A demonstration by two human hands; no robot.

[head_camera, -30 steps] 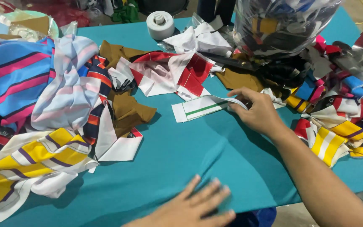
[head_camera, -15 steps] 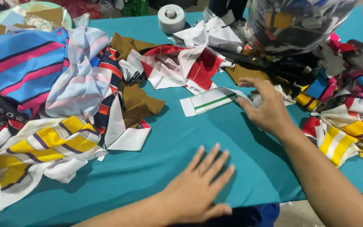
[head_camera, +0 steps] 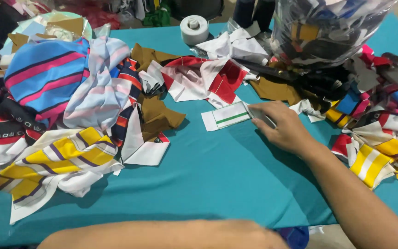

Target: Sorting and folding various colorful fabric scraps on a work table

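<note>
One white strip (head_camera: 226, 115) with a green stripe lies flat on the teal cloth (head_camera: 217, 180) near the table's middle. The right hand (head_camera: 279, 127) rests on its right end: the fingers (head_camera: 260, 113) are bent and pressed down over that end, with the rest of the strip running out leftward from the fingertips, free and uncovered. Whether the fingers pinch the strip or only press on it cannot be told.

The left hand is out of view; only the forearm (head_camera: 162, 235) crosses the bottom edge, blurred, well apart from the strip, so the state of its fingers cannot be told.

Just above the strip lies a red and white scrap (head_camera: 199, 78), and to its left a brown scrap (head_camera: 160, 115). Farther left sits a heap of striped pieces, blue and pink (head_camera: 42, 80) on top, yellow and white (head_camera: 56, 161) in front. A clear bag (head_camera: 323, 27) stuffed with scraps stands behind the right hand, with more striped pieces (head_camera: 378, 143) piled to its right. A white tape roll (head_camera: 194, 28) stands at the far edge.
</note>
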